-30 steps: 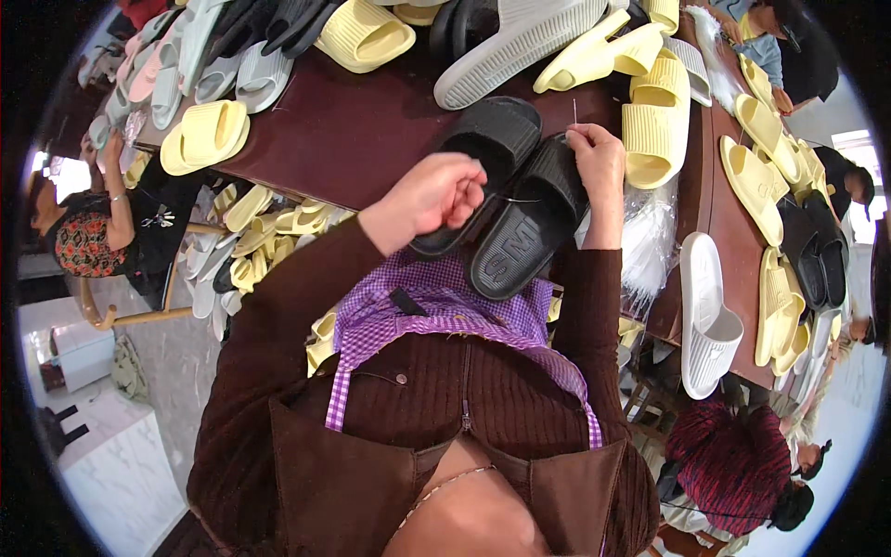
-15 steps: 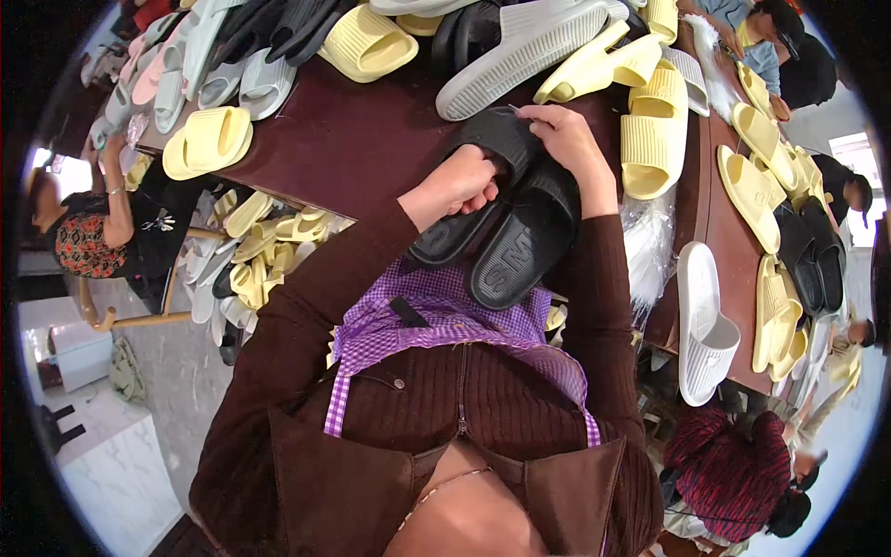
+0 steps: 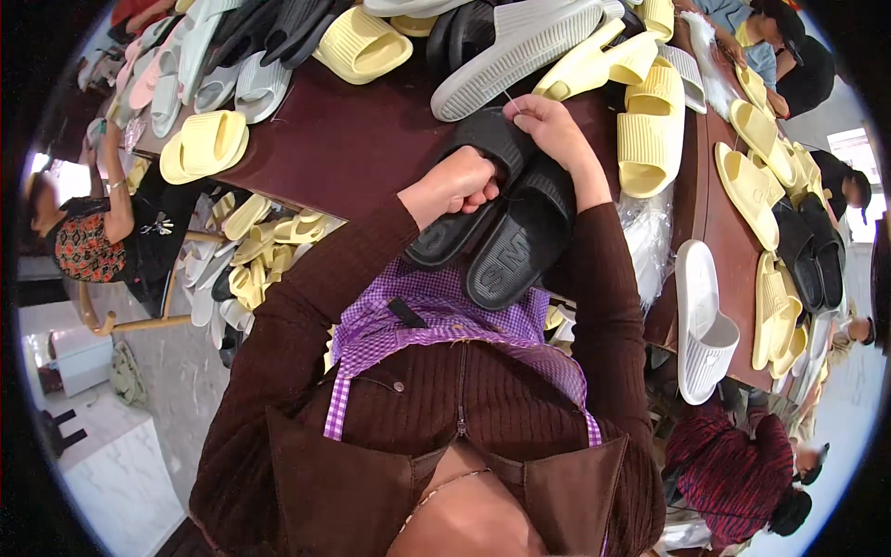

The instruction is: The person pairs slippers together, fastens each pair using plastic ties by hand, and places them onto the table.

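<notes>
A pair of black slide slippers lies side by side in front of me, at the table's near edge. My left hand (image 3: pixel 461 183) is closed at the strap of the left black slipper (image 3: pixel 436 239), its fingers curled at the strap opening. My right hand (image 3: pixel 554 131) is pinched just above the toe end of this pair, and a thin pale strand (image 3: pixel 510 97) sticks up from its fingertips. Too fine to name, the strand shows no clear end. Beside it, the right black slipper (image 3: pixel 507 263) shows its ridged footbed, its heel toward me.
Grey, black and yellow slippers pile along the far side of the maroon table (image 3: pixel 343 130). A yellow pair (image 3: pixel 205 144) sits at the left edge, another yellow pair (image 3: pixel 650 130) at the right. A white slipper (image 3: pixel 703 325) lies at right. People work on both sides.
My right hand has shifted slightly left and down, and the pale strand at its fingertips now points upward. The left hand keeps its grip on the slipper.
</notes>
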The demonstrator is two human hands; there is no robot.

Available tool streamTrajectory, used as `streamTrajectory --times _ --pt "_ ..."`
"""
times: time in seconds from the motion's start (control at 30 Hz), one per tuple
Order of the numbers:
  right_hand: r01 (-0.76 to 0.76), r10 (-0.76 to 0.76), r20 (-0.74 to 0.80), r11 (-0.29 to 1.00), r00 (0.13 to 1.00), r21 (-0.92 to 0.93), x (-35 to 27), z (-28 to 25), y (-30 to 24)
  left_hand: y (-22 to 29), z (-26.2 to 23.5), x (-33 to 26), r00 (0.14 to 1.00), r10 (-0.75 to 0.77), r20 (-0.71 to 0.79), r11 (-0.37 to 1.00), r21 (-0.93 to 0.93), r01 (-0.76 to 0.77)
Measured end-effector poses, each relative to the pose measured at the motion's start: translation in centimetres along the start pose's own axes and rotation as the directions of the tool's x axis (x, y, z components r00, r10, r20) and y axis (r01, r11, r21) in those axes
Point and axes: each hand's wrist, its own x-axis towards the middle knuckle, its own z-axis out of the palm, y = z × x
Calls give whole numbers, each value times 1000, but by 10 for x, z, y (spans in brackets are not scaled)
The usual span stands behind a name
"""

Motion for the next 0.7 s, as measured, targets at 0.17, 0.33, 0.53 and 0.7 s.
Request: streamTrajectory --times 0.17,0.33,0.53,0.7 --pt "-160 163 -18 980 986 120 -2 0 -12 0 0 -3 1000 8 14 1000 -7 -8" --pt "-69 122 -248 975 961 212 -17 -12 -6 -10 -7 0 997 31 77 999 39 -34" --pt "85 93 -352 884 931 459 -48 -16 -9 29 -13 -55 936 280 213 943 124 -310" --pt "163 70 -390 831 918 533 -54 -11 -3 61 8 -21 709 698 96 687 190 -702"
